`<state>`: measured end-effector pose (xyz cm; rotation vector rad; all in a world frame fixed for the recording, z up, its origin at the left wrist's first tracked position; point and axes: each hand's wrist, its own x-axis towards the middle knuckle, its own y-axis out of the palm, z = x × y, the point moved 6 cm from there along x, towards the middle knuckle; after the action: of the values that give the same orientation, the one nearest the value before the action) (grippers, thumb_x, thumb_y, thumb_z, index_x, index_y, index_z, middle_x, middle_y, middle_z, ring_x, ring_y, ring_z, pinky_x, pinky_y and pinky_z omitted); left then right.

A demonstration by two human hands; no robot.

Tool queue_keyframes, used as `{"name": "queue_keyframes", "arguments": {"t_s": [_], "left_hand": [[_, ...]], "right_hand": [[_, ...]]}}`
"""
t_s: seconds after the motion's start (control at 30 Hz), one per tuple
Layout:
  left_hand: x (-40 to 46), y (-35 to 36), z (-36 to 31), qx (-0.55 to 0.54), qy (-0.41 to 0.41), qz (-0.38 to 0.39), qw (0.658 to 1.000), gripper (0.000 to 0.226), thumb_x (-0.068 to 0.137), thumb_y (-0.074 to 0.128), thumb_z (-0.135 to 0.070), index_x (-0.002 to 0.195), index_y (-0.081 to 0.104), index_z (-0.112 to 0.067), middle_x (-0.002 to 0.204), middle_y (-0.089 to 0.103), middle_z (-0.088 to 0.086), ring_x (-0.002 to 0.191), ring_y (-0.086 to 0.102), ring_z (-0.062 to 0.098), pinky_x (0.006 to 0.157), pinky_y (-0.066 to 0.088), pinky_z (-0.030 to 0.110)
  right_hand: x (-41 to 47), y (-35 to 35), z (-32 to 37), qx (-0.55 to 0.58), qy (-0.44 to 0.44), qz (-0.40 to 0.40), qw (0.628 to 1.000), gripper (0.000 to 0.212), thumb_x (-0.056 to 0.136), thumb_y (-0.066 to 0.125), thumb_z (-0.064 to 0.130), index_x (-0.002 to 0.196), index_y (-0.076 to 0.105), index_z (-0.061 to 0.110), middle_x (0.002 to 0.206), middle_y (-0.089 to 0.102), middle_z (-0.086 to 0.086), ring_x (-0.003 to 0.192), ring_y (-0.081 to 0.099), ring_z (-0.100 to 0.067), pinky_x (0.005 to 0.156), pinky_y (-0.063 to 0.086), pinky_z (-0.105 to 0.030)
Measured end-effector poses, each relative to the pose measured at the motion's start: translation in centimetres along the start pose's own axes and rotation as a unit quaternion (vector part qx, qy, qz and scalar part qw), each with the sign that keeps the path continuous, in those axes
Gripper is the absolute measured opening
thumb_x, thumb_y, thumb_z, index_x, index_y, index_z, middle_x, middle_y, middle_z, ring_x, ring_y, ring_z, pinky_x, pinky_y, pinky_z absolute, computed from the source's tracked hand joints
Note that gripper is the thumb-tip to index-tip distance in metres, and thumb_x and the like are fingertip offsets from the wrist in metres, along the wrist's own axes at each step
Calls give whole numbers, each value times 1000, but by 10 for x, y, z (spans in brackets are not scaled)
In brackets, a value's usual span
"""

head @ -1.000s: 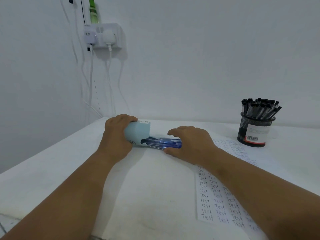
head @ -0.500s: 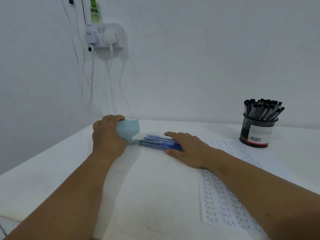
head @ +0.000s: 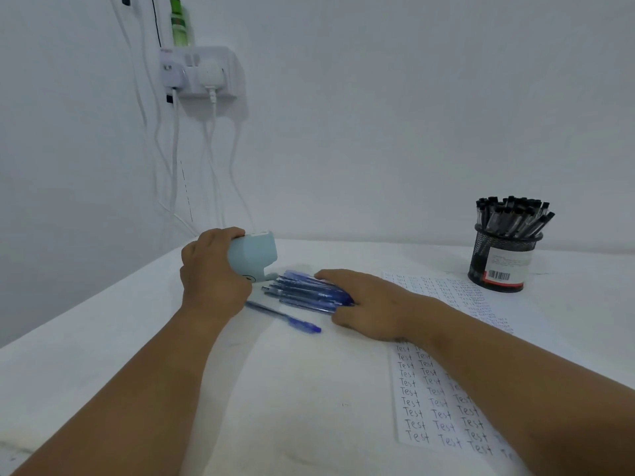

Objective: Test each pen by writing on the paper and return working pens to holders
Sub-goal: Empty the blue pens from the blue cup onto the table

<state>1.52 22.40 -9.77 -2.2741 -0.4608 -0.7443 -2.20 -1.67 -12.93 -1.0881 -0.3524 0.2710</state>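
Blue pens (head: 305, 292) now out, under right grip (head: 369, 304)

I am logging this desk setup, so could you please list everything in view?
light blue holder: one, tipped over, back left, held
blue pens: a bunch, loose beside the holder
single blue pen: one, lying apart, nearer
paper: one, white, "Test" written repeatedly, right
black mesh holder: one, full of black pens, far right
wall socket: one, white, cables hanging
green bottle: one, above socket
left hand: grips holder
right hand: on pens
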Motion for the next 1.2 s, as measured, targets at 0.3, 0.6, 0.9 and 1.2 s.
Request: {"name": "queue_keyframes", "arguments": {"t_s": [0.3,0.6,0.9,1.2], "left_hand": [[-5,4,-1,-31,-9,-10,999,77,60,74,12,130,60,-20,131,55,3,125,44,33,94,48,51],[-4,5,0,-52,-1,-17,998,78,59,77,11,129,61,-19,132,56,3,127,46,34,99,46,52],[-3,10,0,-69,14,-10,998,79,56,78,10,128,62,-20,130,58,2,123,50,35,98,48,55],[-2,13,0,-65,37,-3,997,81,53,82,8,127,62,-19,128,60,3,121,53,34,97,49,54]], "right_hand": [[-1,19,42,-148,-62,-19,987,61,92,43,72,140,40,36,153,32,14,134,37,-14,108,33,-43],[-4,-2,17,-2,-39,-77,996,21,86,58,34,107,55,35,107,57,15,94,56,-13,84,50,-37],[0,4,7,-38,2,-10,999,48,96,54,57,135,48,30,119,54,15,102,53,-8,87,40,-26],[2,7,6,-89,-16,14,996,54,98,41,64,144,40,34,120,50,14,113,45,-8,111,26,-34]]}}
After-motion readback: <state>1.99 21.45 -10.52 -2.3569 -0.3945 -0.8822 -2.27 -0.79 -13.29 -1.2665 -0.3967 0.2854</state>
